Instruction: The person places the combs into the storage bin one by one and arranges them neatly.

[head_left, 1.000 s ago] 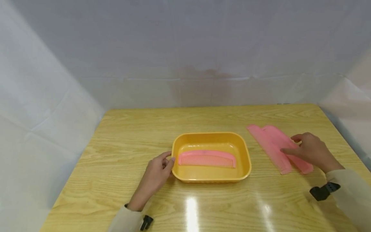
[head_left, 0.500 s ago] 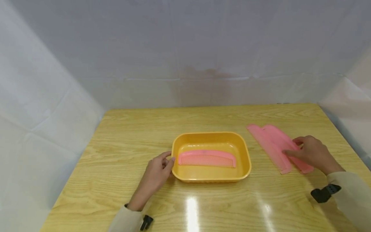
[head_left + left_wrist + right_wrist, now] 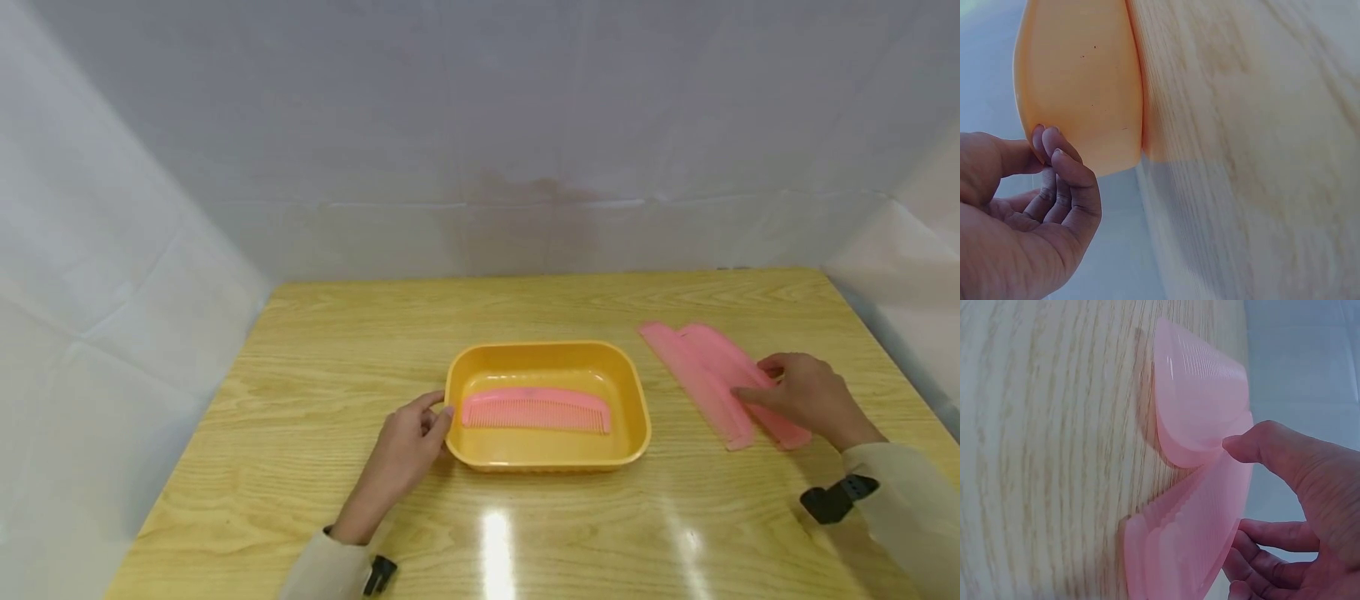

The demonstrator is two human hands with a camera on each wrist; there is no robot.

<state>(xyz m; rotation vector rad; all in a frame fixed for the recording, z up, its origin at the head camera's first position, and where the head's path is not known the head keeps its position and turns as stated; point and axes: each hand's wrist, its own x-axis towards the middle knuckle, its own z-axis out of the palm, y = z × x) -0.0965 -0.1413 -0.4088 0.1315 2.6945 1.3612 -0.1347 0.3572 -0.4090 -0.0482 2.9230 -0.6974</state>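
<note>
Since a second ago the right hand (image 3: 812, 398) has shifted slightly toward 5 o'clock and settled lower onto the pink combs; nothing else has changed place.

Wooden table (image 3: 315, 392): fills the lower half of the head view, with white sheeting behind it at 12 o'clock and at both sides.

Yellow tray (image 3: 630, 392): rectangular with rounded corners, at table centre. One pink comb (image 3: 534, 411) lies flat inside it, lengthwise from 9 to 3 o'clock, teeth toward 6 o'clock.

Stack of pink combs (image 3: 701, 371): on the bare table at 3 o'clock from the tray, well apart from it, running from 11 o'clock to 5 o'clock. The right-wrist view shows several combs (image 3: 1194, 487) overlapped and fanned.

Right hand: over the 5 o'clock end of the stack. Thumb (image 3: 1254, 447) rests on one face of the combs and the fingers (image 3: 1272, 534) curl at the opposite edge, so the stack is pinched between them. The combs lie on the table.

Left hand (image 3: 401, 450): at 9 o'clock from the tray. The left-wrist view shows the thumb and curled fingertips (image 3: 1054, 147) touching the tray's outer wall (image 3: 1079, 75); whether they press together on the rim cannot be told.

Black wrist straps show on both sleeves at 6 o'clock.
</note>
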